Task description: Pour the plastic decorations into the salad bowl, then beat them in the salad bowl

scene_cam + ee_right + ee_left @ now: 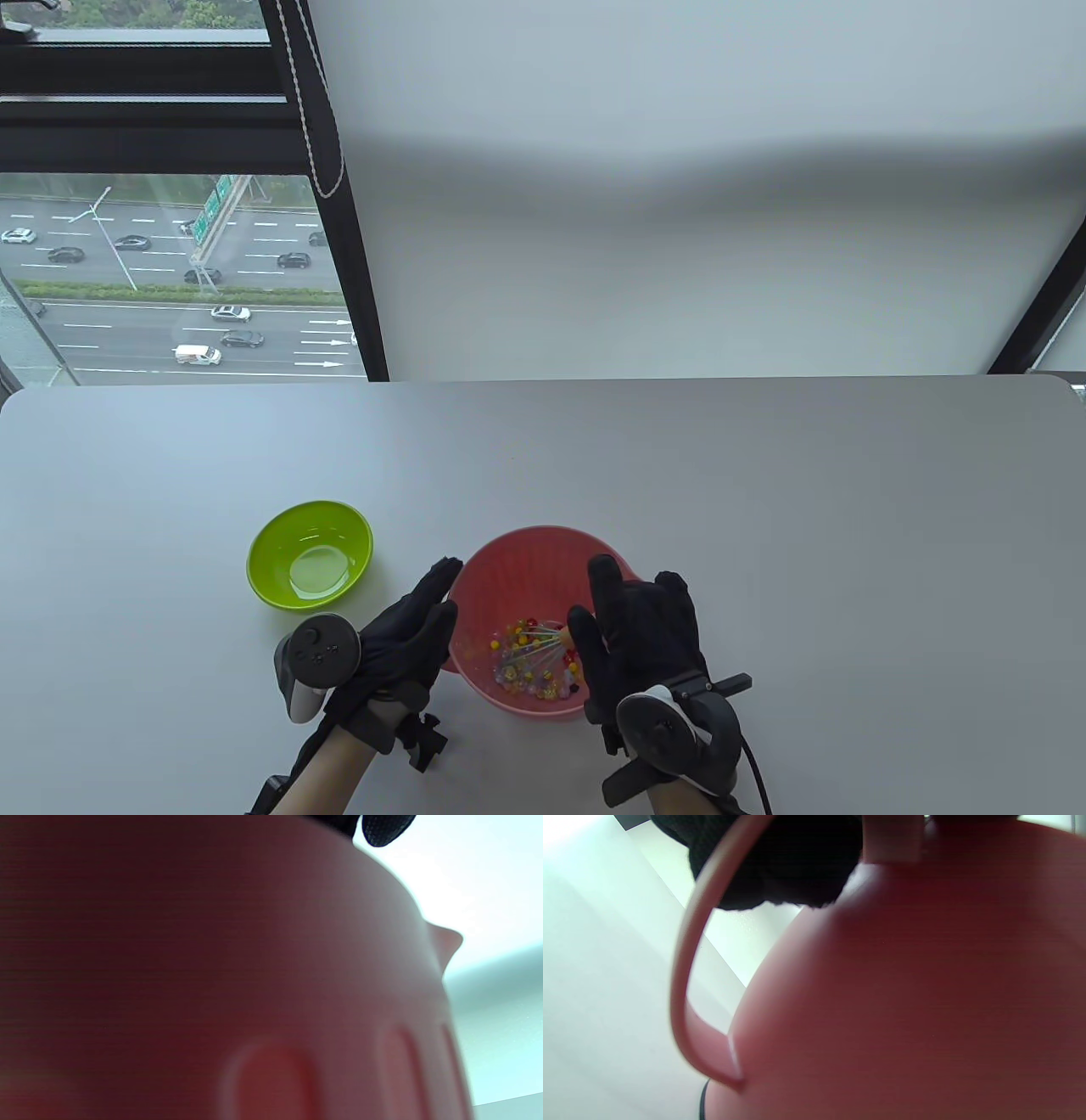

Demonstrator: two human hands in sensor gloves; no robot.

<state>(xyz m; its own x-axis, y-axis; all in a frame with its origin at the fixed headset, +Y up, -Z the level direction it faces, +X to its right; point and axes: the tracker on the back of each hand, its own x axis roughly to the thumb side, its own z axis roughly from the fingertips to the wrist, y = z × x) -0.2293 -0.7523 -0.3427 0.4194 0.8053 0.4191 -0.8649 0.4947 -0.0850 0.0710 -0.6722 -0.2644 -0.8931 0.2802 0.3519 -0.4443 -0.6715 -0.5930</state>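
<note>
A pink salad bowl (509,560) stands near the table's front edge and fills both wrist views (908,993) (212,963). Small coloured plastic decorations (530,662) lie in its bottom. A wire whisk (539,649) stands among them, its handle running under my right hand (632,628). That hand reaches over the bowl's right rim and holds the whisk, thumb beside its orange neck. My left hand (416,624) lies flat against the bowl's left outer wall, fingers straight. The bowl's loop handle (687,984) shows by the left glove.
An empty lime-green bowl (310,553) sits on the grey table (764,509), left of the pink bowl and just beyond my left hand. A window and a grey wall rise behind the table's far edge.
</note>
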